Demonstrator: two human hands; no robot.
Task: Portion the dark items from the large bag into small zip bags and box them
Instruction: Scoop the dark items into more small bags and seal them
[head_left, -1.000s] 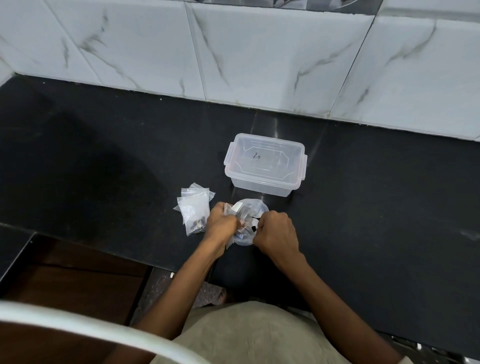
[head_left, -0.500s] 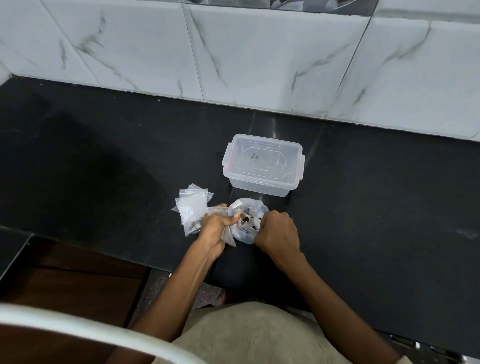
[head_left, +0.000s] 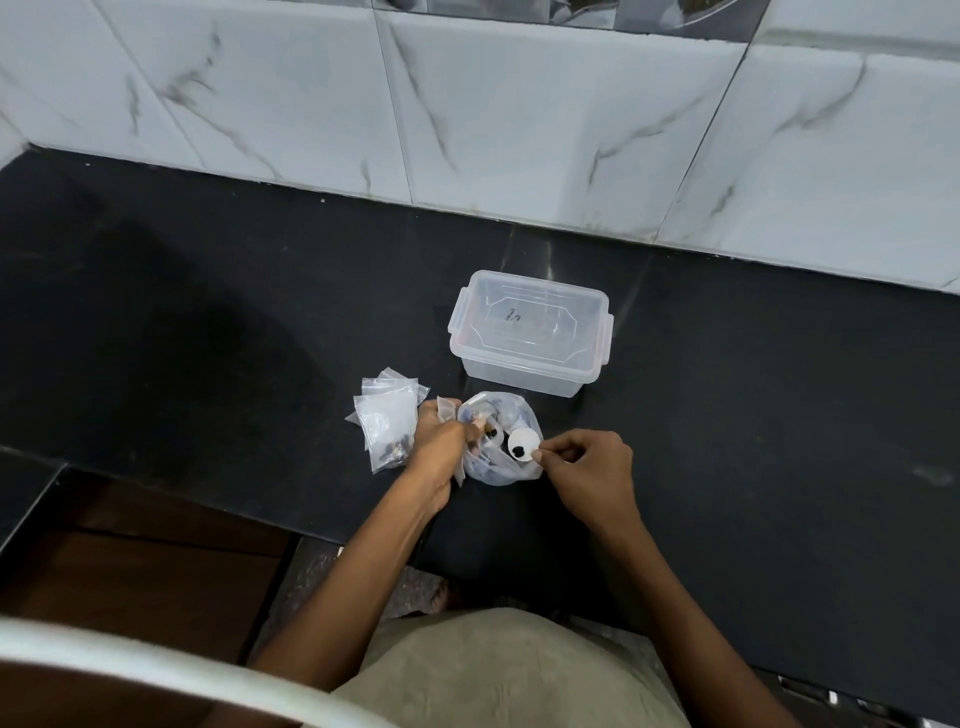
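Small zip bags (head_left: 387, 428) piled far left on the counter (head_left: 208, 312). My left hand (head_left: 441, 447) grips one open beside the large bag (head_left: 501, 457). My right hand (head_left: 592, 467) pinches a white scoop (head_left: 522, 445) of dark items; tip slowly into the mouth. Box (head_left: 530, 332) behind, lidded.

Both forearms reach forward from the bottom of my view, bare, angled inward toward each other. Left hand (head_left: 440, 441): knuckles up, fingers curled tight, gripping crumpled clear plastic at the rim of the large bag (head_left: 501, 467); wrist slightly bent. Right hand (head_left: 589, 470): just to the right of the left one, apart from it, fingers loosely curled, thumb and forefinger pinching the edge of a small white disc (head_left: 522, 445) with dark marks. Which fingertips touch, I can't resolve.
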